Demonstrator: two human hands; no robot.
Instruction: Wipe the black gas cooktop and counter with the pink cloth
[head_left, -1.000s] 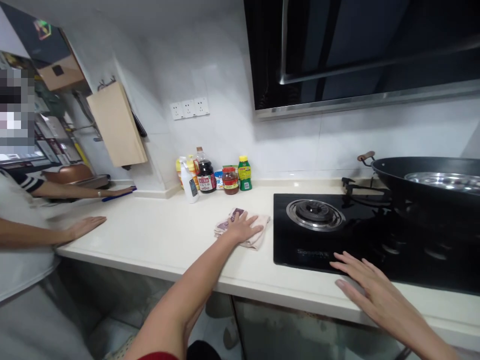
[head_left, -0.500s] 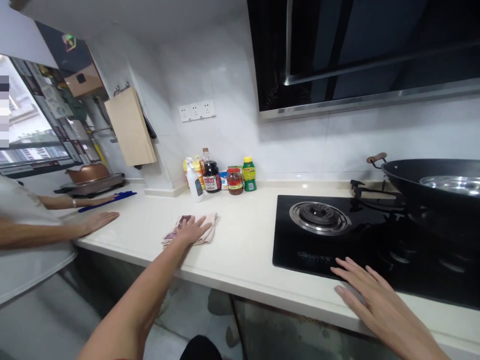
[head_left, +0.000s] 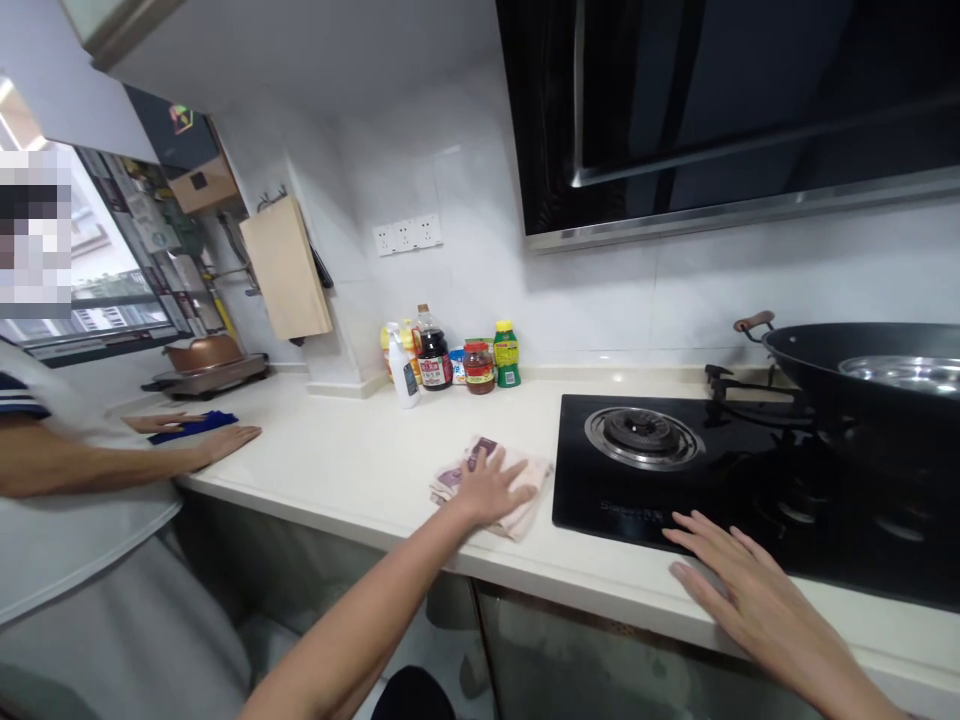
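My left hand [head_left: 491, 490] lies flat with its fingers spread, pressing on a pale pink cleaning cloth [head_left: 529, 505] with a purple printed patch. The cloth rests on the white countertop [head_left: 322, 450], close to the left edge of the black gas stove [head_left: 600, 490]. At the stove's front edge is my right hand [head_left: 742, 590], its fingers stretched out and holding nothing. A white spray bottle [head_left: 403, 370] stands behind the cloth, by the wall.
Beside the spray bottle stand a dark sauce bottle [head_left: 433, 355], a red-lidded jar [head_left: 478, 370] and a green bottle [head_left: 507, 355]. A wok [head_left: 817, 375] sits on the right burner. At left, a person's hand [head_left: 229, 440] rests near a blue cloth [head_left: 191, 428].
My left hand and the pink cloth have slid right along the counter, up near the stove. My right hand has barely moved. The other person's blue cloth has shifted nearer.
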